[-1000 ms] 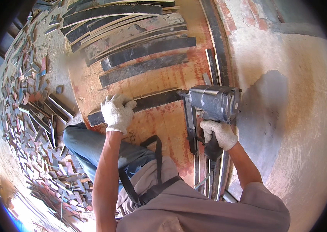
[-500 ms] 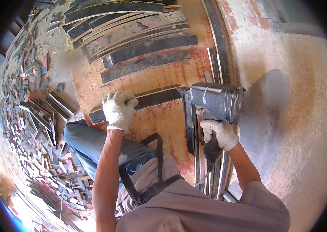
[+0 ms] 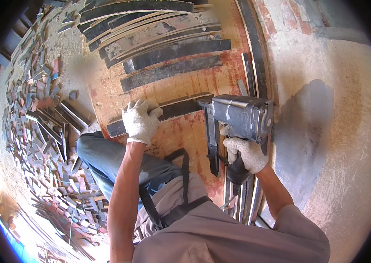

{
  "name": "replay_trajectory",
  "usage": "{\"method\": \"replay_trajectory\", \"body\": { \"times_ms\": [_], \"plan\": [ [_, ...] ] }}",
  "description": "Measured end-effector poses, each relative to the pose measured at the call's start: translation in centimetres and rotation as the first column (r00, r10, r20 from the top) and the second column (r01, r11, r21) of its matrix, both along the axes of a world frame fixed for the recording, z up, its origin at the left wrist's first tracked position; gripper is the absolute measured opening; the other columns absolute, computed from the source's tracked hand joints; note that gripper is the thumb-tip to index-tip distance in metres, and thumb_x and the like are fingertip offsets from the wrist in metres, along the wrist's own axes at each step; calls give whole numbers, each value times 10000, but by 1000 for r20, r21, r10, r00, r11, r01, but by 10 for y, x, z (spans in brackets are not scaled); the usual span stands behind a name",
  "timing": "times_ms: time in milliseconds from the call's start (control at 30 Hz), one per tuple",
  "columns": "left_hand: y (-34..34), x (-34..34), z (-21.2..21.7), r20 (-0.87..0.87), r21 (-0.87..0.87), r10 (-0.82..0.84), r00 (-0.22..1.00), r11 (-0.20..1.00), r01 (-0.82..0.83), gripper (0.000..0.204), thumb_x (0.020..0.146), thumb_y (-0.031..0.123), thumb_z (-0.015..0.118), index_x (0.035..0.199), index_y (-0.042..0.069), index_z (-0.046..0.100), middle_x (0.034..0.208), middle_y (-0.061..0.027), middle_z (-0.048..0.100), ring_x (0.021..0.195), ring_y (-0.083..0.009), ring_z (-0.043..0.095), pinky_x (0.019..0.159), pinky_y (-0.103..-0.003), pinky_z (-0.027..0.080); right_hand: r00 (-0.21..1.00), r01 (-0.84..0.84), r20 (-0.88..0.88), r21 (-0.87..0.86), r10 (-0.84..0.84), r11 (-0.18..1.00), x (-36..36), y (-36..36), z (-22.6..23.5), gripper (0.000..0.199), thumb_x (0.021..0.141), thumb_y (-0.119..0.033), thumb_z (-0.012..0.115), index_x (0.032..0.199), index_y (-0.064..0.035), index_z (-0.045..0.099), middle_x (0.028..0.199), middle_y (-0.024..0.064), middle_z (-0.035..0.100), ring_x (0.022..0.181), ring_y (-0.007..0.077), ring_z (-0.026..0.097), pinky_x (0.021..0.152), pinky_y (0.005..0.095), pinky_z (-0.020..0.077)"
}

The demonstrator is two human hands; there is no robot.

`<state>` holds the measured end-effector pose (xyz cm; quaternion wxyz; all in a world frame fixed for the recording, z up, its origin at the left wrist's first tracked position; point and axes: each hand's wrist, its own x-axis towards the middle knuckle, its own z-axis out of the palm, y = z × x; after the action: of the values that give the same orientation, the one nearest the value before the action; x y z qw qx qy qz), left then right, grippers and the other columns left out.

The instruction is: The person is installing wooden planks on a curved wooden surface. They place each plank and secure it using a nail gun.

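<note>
A dark-faced wooden strip (image 3: 181, 108) lies crosswise on the reddish-stained board (image 3: 185, 151) in front of me. My left hand (image 3: 140, 120), in a white knit glove, grips the strip near its left end with curled fingers. My right hand (image 3: 247, 154), gloved the same way, is closed round the handle of a black nail gun (image 3: 240, 115). The gun's nose is over the right end of the strip; whether it touches cannot be made out. A thinner strip edge runs along the far side of the held one.
Several dark wooden strips (image 3: 172, 53) lie stacked farther up the board. Long narrow strips (image 3: 252, 48) run along its right edge, beside a worn wall (image 3: 347, 131). Scattered wood offcuts (image 3: 69, 184) cover the floor at left. My bent knee (image 3: 95, 147) is close to the board.
The nail gun has moved slightly left along the strip, its nose now overlapping the strip's right end. My left hand keeps its hold. The whole view has shifted a little.
</note>
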<state>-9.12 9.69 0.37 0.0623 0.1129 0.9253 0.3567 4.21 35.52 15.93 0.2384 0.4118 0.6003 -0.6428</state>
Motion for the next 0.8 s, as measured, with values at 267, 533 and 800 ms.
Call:
{"method": "replay_trajectory", "body": {
  "times_ms": [267, 533, 800],
  "plan": [
    [0, 0, 3, 7, 10, 2, 1000, 1000, -2, 132, 752, 264, 802, 797, 145, 769, 829, -28, 727, 879, -280, 649, 847, -436, 478, 990, -126, 63, -25, 127, 992, -6, -17, -6, 199, 959, -201, 653, 872, -29, 701, 604, 36, 585, 502, 130, 546, 510, 287, 443],
    [0, -1, 3, 46, 4, 5, 999, 1000, -5, 165, 761, 290, 806, 821, 139, 776, 867, -29, 732, 920, -283, 646, 887, -438, 473, 996, -92, 13, -58, 92, 994, -9, -28, -11, 191, 946, -132, 643, 1091, -7, 649, 629, 42, 588, 497, 134, 559, 494, 288, 456],
    [-65, 18, -7, -159, -447, 483, 861, 742, -499, 578, 931, 587, 617, 1126, 56, 737, 1201, -230, 659, 1162, -429, 558, 1070, -519, 379, 996, -90, 0, -48, 90, 995, -7, -26, -24, 209, 964, -178, 636, 807, -44, 671, 595, 49, 597, 496, 145, 555, 497, 302, 449]
  ]
}}
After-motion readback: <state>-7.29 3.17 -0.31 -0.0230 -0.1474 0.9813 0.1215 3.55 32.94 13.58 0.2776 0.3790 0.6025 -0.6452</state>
